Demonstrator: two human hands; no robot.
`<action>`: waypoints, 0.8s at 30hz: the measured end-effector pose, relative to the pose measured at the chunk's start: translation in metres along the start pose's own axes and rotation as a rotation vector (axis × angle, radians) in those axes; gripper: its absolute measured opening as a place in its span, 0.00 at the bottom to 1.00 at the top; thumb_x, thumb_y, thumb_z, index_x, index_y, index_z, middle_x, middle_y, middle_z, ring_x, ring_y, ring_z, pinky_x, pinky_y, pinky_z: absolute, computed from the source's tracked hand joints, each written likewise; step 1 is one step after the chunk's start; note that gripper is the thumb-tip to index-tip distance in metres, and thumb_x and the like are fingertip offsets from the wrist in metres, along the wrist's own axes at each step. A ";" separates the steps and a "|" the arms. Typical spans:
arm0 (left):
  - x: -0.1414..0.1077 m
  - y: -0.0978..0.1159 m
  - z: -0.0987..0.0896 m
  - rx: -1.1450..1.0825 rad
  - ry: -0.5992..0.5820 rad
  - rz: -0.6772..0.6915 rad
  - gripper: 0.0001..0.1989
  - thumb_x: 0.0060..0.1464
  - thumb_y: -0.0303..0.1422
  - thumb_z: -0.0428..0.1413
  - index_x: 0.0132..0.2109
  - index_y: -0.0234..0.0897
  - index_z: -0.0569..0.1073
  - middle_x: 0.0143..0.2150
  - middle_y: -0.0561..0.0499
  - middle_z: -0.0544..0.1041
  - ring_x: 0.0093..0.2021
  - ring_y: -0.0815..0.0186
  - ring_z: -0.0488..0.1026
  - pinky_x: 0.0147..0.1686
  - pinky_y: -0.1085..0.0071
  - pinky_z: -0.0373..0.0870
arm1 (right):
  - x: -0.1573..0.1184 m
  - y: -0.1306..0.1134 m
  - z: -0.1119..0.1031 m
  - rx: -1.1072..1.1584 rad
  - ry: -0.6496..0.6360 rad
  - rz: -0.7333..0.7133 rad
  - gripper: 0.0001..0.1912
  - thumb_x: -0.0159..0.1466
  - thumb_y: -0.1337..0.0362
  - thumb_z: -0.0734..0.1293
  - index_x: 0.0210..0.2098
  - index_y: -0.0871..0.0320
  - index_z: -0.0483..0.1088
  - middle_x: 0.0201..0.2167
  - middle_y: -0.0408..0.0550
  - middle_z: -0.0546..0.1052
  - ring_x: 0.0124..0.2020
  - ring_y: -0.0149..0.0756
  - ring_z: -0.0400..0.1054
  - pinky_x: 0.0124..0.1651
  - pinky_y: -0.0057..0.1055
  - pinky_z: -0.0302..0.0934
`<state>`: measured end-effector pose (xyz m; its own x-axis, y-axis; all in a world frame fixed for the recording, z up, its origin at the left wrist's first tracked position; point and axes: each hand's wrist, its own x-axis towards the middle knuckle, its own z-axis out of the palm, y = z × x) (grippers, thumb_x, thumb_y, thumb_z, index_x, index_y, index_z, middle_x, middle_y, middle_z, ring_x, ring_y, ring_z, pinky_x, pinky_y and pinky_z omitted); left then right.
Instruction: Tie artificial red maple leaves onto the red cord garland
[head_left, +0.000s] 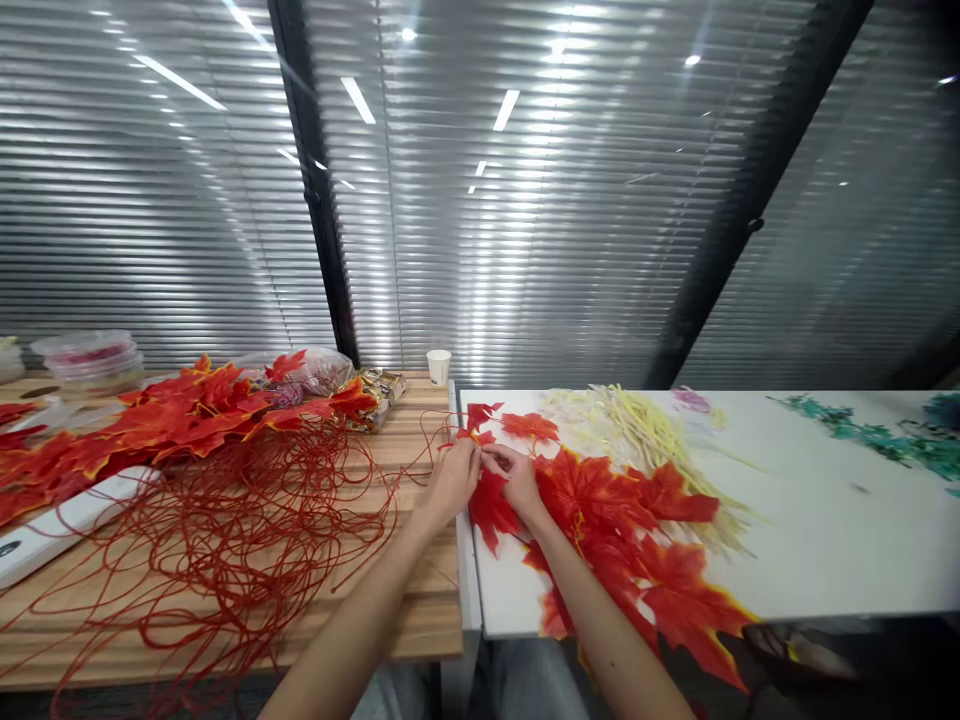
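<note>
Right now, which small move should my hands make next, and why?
Perhaps ease some red cord slowly toward the left grip: it lies tangled on the wooden table, with loose loops near that grip, so a quick pull could snag.

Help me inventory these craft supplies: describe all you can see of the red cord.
The red cord is thin and string-like, lying in a loose, untidy tangle of loops on the wooden table. Some strands cross the white device at left, others hang past the near edge; its far side meets the red leaves. Loops also reach right, toward the left hand; whether the fingers hold any is unclear.
</note>
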<state>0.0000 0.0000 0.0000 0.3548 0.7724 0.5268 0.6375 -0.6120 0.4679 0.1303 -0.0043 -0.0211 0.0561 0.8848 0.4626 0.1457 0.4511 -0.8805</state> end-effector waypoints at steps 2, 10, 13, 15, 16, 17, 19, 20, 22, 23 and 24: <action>0.000 0.002 -0.002 0.047 -0.008 0.034 0.12 0.60 0.30 0.38 0.32 0.37 0.63 0.30 0.49 0.69 0.32 0.64 0.66 0.35 0.66 0.62 | 0.000 0.002 0.000 -0.055 0.004 -0.025 0.10 0.56 0.64 0.63 0.33 0.61 0.74 0.28 0.50 0.78 0.28 0.37 0.70 0.34 0.32 0.64; -0.001 0.006 -0.008 0.159 -0.065 0.044 0.12 0.59 0.28 0.38 0.33 0.38 0.64 0.31 0.48 0.69 0.34 0.63 0.67 0.38 0.66 0.62 | -0.001 -0.003 -0.002 -0.148 -0.007 -0.053 0.10 0.58 0.64 0.62 0.32 0.60 0.74 0.32 0.50 0.78 0.31 0.37 0.71 0.37 0.32 0.63; -0.001 0.002 -0.005 0.124 -0.059 0.053 0.12 0.59 0.29 0.38 0.33 0.38 0.64 0.32 0.48 0.69 0.34 0.63 0.67 0.37 0.66 0.63 | -0.002 -0.003 -0.002 -0.128 -0.020 -0.024 0.10 0.58 0.64 0.62 0.32 0.60 0.74 0.31 0.50 0.78 0.30 0.37 0.70 0.36 0.32 0.63; -0.002 -0.002 -0.001 0.084 -0.065 0.047 0.12 0.59 0.29 0.38 0.33 0.37 0.64 0.32 0.48 0.70 0.34 0.63 0.67 0.37 0.65 0.64 | -0.001 -0.001 -0.002 -0.108 -0.025 -0.006 0.10 0.58 0.63 0.62 0.31 0.60 0.74 0.30 0.49 0.78 0.30 0.36 0.70 0.35 0.31 0.62; -0.002 -0.004 0.001 0.060 -0.066 0.037 0.12 0.59 0.29 0.39 0.34 0.37 0.65 0.33 0.47 0.70 0.34 0.63 0.68 0.37 0.65 0.64 | -0.001 0.000 -0.002 -0.095 -0.028 0.002 0.10 0.58 0.63 0.62 0.30 0.60 0.74 0.29 0.49 0.77 0.29 0.36 0.69 0.35 0.31 0.62; -0.003 -0.005 0.003 0.033 -0.066 0.025 0.11 0.59 0.29 0.39 0.35 0.37 0.65 0.34 0.47 0.70 0.35 0.63 0.68 0.38 0.65 0.65 | 0.000 0.002 -0.003 -0.078 -0.032 0.008 0.09 0.57 0.63 0.62 0.30 0.60 0.74 0.29 0.48 0.77 0.29 0.35 0.69 0.35 0.30 0.62; -0.004 -0.007 0.007 -0.029 -0.051 -0.010 0.11 0.59 0.29 0.39 0.37 0.36 0.66 0.36 0.45 0.71 0.37 0.62 0.69 0.39 0.65 0.65 | 0.001 0.004 -0.003 -0.036 -0.050 0.022 0.09 0.57 0.64 0.62 0.30 0.60 0.73 0.29 0.48 0.77 0.30 0.35 0.69 0.35 0.30 0.62; -0.004 -0.007 0.009 -0.063 -0.043 -0.032 0.11 0.59 0.30 0.40 0.39 0.36 0.66 0.37 0.44 0.72 0.38 0.62 0.69 0.40 0.64 0.66 | 0.002 0.004 -0.004 -0.018 -0.063 0.029 0.09 0.57 0.64 0.62 0.31 0.60 0.73 0.29 0.48 0.77 0.30 0.35 0.69 0.35 0.30 0.62; -0.005 -0.007 0.011 -0.122 -0.039 -0.071 0.11 0.59 0.30 0.39 0.40 0.35 0.65 0.38 0.44 0.72 0.38 0.62 0.70 0.39 0.65 0.66 | 0.003 0.004 -0.004 0.000 -0.084 0.039 0.09 0.57 0.64 0.62 0.32 0.60 0.73 0.31 0.48 0.77 0.32 0.35 0.69 0.37 0.30 0.62; -0.005 -0.007 0.011 -0.142 -0.040 -0.085 0.11 0.60 0.31 0.39 0.40 0.35 0.65 0.37 0.44 0.72 0.37 0.63 0.70 0.38 0.65 0.66 | 0.002 0.003 -0.004 -0.001 -0.088 0.040 0.09 0.58 0.63 0.62 0.32 0.60 0.73 0.31 0.48 0.77 0.32 0.35 0.69 0.38 0.30 0.62; -0.005 -0.007 0.011 -0.154 -0.041 -0.096 0.12 0.60 0.31 0.39 0.40 0.35 0.65 0.37 0.44 0.73 0.36 0.63 0.70 0.38 0.65 0.67 | 0.002 0.001 -0.004 -0.006 -0.086 0.037 0.10 0.58 0.63 0.62 0.32 0.60 0.73 0.31 0.48 0.77 0.32 0.35 0.69 0.38 0.30 0.61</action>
<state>0.0015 0.0024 -0.0139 0.3276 0.8326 0.4466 0.5583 -0.5519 0.6195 0.1348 -0.0028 -0.0208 -0.0232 0.9077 0.4189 0.1514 0.4174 -0.8960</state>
